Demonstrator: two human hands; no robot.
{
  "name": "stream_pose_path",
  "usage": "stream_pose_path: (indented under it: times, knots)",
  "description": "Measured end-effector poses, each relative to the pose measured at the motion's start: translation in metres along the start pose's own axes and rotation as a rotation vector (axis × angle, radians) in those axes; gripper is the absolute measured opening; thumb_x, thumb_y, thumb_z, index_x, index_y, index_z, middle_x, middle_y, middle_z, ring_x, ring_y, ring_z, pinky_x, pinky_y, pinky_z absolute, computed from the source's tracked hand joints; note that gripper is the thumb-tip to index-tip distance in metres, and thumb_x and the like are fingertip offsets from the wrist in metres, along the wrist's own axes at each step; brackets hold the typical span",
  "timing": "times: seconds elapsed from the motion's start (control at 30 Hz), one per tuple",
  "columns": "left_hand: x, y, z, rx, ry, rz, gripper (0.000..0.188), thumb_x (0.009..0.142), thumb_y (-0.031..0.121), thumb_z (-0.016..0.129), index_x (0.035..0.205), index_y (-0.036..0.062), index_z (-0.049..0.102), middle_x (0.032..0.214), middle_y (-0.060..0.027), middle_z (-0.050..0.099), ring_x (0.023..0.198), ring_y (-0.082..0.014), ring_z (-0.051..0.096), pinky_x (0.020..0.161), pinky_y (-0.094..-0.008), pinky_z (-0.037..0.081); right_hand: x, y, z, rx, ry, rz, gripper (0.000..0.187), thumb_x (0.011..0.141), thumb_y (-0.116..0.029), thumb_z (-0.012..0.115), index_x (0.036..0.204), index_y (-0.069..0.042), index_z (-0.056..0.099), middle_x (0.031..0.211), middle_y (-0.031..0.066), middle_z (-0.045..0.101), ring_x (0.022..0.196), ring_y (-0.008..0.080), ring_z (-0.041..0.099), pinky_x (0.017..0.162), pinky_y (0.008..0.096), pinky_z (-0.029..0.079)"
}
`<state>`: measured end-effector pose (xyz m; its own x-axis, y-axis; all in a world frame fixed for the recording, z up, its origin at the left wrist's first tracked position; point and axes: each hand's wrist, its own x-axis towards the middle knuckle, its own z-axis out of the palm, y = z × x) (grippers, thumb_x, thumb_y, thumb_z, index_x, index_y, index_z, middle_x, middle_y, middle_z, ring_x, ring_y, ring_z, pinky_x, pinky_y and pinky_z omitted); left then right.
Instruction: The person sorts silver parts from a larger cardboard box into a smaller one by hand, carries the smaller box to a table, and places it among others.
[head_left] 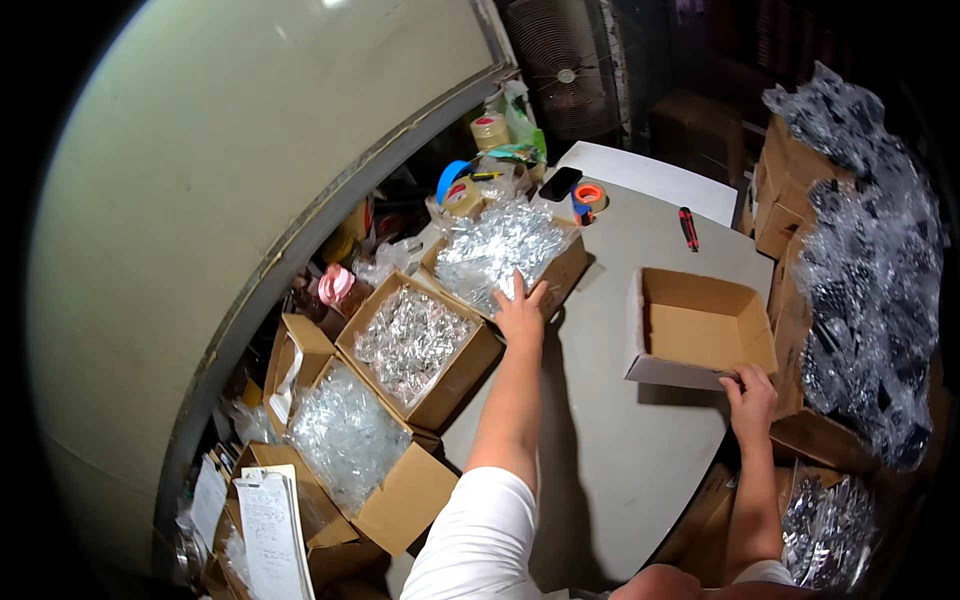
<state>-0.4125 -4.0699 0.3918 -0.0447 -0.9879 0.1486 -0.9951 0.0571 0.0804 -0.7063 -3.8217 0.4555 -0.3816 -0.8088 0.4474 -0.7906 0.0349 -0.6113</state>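
1. Silvery clear packets (500, 240) heap above the rim of their box (568, 272), at the upper middle of the frame.
2. Your left hand (522, 312) is the nearer one, fingers spread over the heap's near edge; you cannot tell from here how firmly the fingertips touch.
3. White-sided, the tray (672, 371) sits right of centre, so the packets lie to its upper left. Its long axis runs roughly left to right, with its brown inside facing up.
4. Your right hand (750, 395) pinches the tray's near right corner, well apart from the packets.
5. Between box and tray you have a strip of grey table (610, 300), widening toward the lower middle.
6. Right of the tray, stacked cartons bearing dark packets (865, 300) stand close, leaving you little room; the table's edge curves in below.
7. Beyond the tray lies a red-black cutter (688, 229); beyond the box, orange tape (591, 196) and a phone (560, 183).
8. Left of the box, a second carton (455, 378) hems that side.
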Motion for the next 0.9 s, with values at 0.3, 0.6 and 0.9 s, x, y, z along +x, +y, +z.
stream_pose_path:
  times: [0.3,0.6,0.9]
  knots:
    - [-0.295,-0.007,0.006,-0.104,-0.137,0.297,0.048,0.081,0.03,0.054,0.127,0.0196,0.043,0.14,-0.0156,0.025,0.122,-0.0408,0.028,0.095,-0.0602,0.024,-0.018,0.003,0.023,0.117,-0.099,-0.162,0.021,0.064,-0.004,0.069,0.082,-0.003,0.058,0.084,0.012,0.058,0.078,0.0318,0.057,0.066,0.0377,0.046]
    - [-0.582,-0.069,-0.011,-0.051,-0.159,0.013,0.047,0.07,0.038,0.061,0.113,0.0214,0.056,0.129,-0.0108,0.042,0.118,-0.0339,0.036,0.094,-0.0606,0.023,-0.024,0.008,0.034,0.129,-0.145,-0.213,0.024,0.062,-0.001,0.068,0.083,-0.002,0.056,0.09,0.0133,0.054,0.084,0.0323,0.055,0.074,0.037,0.046]
    - [-0.574,-0.06,-0.032,-0.192,-0.137,-0.006,0.044,0.074,0.033,0.057,0.116,0.0179,0.054,0.128,-0.0091,0.043,0.117,-0.0321,0.036,0.093,-0.0579,0.024,0.028,0.039,0.039,-0.317,-0.046,0.16,0.038,0.078,-0.002,0.047,0.116,-0.008,0.048,0.138,0.0169,0.025,0.12,0.0397,0.033,0.095,0.044,0.036]
